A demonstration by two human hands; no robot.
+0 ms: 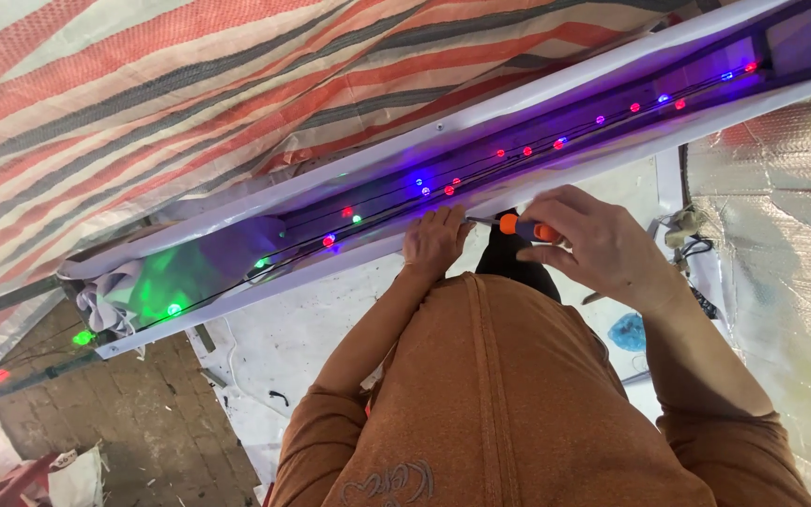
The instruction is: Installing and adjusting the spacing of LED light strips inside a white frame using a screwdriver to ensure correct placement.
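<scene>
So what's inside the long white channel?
Inside the white channel runs a string of lit bulbs, red, blue and green, on dark wires. The left hand covers the channel's near edge where the orange-handled screwdriver tip meets it.

Counts: two hands, left hand point(434, 241) and right hand point(593, 239), one screwdriver point(518, 226), one long white channel point(481, 202), one string of lights point(443, 183) with roughly twenty lit bulbs, one striped tarp point(143, 94).
</scene>
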